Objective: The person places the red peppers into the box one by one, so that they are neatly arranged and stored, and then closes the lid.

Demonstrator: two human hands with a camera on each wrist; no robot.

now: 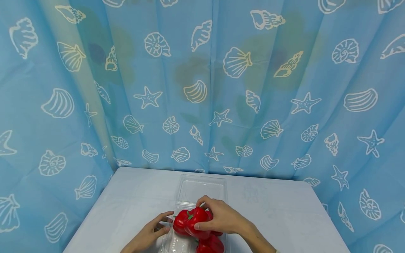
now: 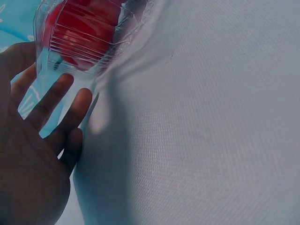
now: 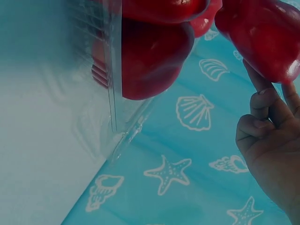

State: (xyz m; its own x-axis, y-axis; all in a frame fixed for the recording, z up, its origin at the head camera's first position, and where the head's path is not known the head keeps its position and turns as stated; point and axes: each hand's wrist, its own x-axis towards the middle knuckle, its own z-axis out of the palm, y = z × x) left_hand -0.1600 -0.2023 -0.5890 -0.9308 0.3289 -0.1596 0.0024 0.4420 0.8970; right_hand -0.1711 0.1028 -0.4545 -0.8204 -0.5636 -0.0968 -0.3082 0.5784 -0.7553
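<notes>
A glossy red bell pepper [image 1: 198, 225] with a green stem is pinched between the thumb and fingers of my right hand [image 1: 228, 218]. In the right wrist view this pepper [image 3: 267, 40] is apart from the container, raised above its rim. Other red peppers [image 1: 180, 222] lie in a clear plastic clamshell container [image 1: 181, 243], one of them [image 1: 211, 245] at its near right. My left hand [image 1: 147, 235] is at the container's left side with fingers spread and loosely bent. The left wrist view shows its fingertips close to the ribbed wall [image 2: 77, 47]; contact is unclear.
The container's clear lid [image 1: 202, 189] lies folded back on the white table [image 1: 272, 211]. A blue curtain [image 1: 202, 112] printed with shells and starfish hangs behind the table and along both sides.
</notes>
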